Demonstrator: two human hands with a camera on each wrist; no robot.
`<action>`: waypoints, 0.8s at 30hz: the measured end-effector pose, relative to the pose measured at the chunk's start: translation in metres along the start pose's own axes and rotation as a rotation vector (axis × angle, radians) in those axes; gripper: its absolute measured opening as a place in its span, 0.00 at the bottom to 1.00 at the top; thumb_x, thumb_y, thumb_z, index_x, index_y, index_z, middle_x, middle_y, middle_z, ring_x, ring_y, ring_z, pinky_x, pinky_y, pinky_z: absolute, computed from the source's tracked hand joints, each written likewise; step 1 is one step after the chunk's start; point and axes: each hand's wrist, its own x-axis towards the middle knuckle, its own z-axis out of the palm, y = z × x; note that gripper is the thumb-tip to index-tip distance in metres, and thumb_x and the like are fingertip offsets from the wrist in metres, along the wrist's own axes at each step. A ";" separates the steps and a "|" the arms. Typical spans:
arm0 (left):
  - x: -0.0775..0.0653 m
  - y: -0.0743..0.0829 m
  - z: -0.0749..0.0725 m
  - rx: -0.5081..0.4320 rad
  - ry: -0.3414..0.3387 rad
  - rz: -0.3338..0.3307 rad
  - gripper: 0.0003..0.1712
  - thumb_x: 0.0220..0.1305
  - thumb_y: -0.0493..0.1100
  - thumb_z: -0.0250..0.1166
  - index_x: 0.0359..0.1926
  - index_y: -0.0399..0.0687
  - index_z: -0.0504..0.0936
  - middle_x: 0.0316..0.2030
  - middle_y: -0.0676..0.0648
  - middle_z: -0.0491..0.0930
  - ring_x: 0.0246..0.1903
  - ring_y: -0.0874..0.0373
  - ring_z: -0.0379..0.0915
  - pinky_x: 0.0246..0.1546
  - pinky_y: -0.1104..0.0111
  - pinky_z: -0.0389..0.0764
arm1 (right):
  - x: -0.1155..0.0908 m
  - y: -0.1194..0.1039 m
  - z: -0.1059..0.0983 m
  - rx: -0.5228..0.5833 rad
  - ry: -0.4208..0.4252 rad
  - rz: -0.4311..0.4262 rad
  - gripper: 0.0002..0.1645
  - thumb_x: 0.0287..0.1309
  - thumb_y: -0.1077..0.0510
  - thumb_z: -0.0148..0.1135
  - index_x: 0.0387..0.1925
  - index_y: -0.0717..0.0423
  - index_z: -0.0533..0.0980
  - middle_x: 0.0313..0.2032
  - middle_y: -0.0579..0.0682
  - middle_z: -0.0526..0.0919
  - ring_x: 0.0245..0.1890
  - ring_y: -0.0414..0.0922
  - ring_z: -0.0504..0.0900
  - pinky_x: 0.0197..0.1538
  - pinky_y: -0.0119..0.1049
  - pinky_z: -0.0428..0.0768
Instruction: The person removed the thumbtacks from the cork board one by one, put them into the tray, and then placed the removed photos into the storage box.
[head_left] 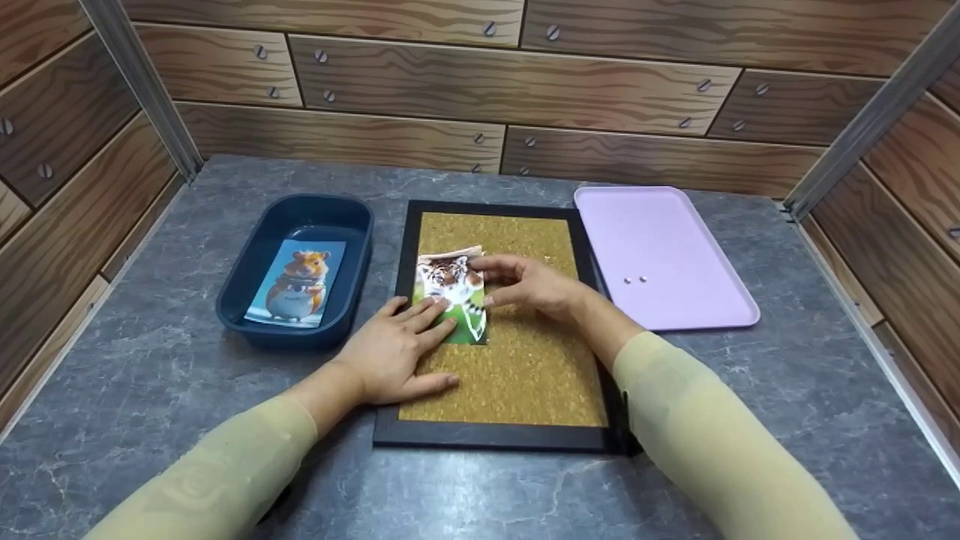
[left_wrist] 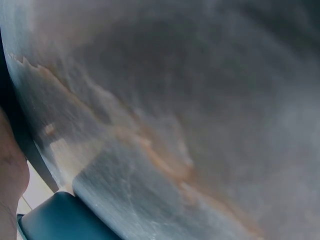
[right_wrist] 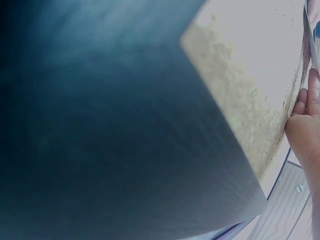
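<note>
A glossy picture of a tiger cub (head_left: 466,330) lies on a black-framed cork board (head_left: 517,375), near its left side, with its top edge curled up. My left hand (head_left: 394,349) is spread over the frame's left side, its fingertips resting on the picture's lower left part. Beside the picture's right edge, my right hand (head_left: 532,285) touches it with index finger and thumb, which stand apart. The right wrist view shows part of the right hand (right_wrist: 305,120) with extended fingers beside the cork; the left wrist view shows mostly tabletop.
To the left stands a dark blue bin (head_left: 352,300) holding a hamster picture (head_left: 300,285). A pale purple tray (head_left: 667,247) lies at the right, touching or very near the board, with two tiny shiny pieces (head_left: 643,279) on it. Wood-patterned walls (head_left: 480,82) enclose the grey table (head_left: 787,420).
</note>
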 end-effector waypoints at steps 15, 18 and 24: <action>0.000 0.001 -0.001 0.023 -0.041 0.009 0.55 0.73 0.82 0.38 0.81 0.47 0.65 0.80 0.40 0.59 0.80 0.45 0.55 0.76 0.41 0.57 | 0.000 0.001 0.000 0.001 0.007 -0.001 0.42 0.62 0.72 0.70 0.76 0.62 0.69 0.70 0.60 0.76 0.70 0.53 0.74 0.67 0.39 0.77; 0.000 0.001 -0.002 0.020 -0.051 0.007 0.55 0.73 0.82 0.38 0.82 0.47 0.64 0.81 0.40 0.58 0.80 0.44 0.54 0.76 0.41 0.56 | 0.001 0.001 0.000 0.013 0.010 0.000 0.42 0.61 0.72 0.70 0.76 0.62 0.69 0.70 0.61 0.76 0.69 0.53 0.74 0.66 0.39 0.78; -0.001 0.001 -0.001 0.016 -0.051 0.008 0.55 0.74 0.81 0.38 0.82 0.47 0.63 0.81 0.40 0.58 0.80 0.45 0.54 0.77 0.41 0.56 | 0.000 0.001 0.001 0.020 0.012 -0.010 0.43 0.61 0.72 0.70 0.76 0.63 0.68 0.70 0.61 0.75 0.69 0.53 0.74 0.66 0.39 0.78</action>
